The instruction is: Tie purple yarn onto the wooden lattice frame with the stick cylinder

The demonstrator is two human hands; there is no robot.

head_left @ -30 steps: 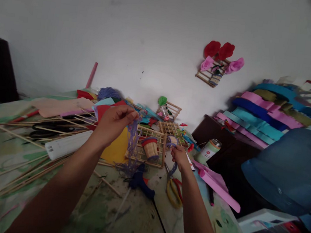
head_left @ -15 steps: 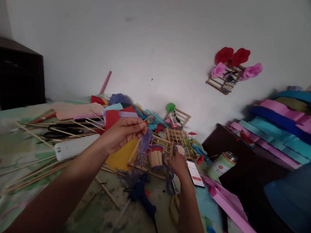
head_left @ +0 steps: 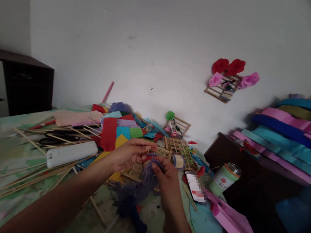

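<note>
My left hand (head_left: 133, 155) is closed in a pinch near the middle of the view; what lies between its fingertips is too small to make out. Close beside it on the right, my right hand (head_left: 167, 175) has its fingers closed on purple yarn (head_left: 149, 175), which hangs down in loose strands toward the table. Behind the hands lie a wooden stick lattice (head_left: 133, 171) and a small basket with purple trim (head_left: 179, 161). A dark blue glue gun (head_left: 131, 212) rests below them.
Long sticks (head_left: 27, 177), a white power strip (head_left: 72, 154) and coloured paper (head_left: 108, 134) lie left. A phone (head_left: 195, 187), a green jar (head_left: 225, 179) and pink paper (head_left: 238, 225) are on the right. A flowered rack (head_left: 220, 92) hangs on the wall.
My left hand has moved down and right, and my right hand now meets it, holding the purple yarn. The yellow-handled scissors are no longer in sight. The view has tilted slightly upward.
</note>
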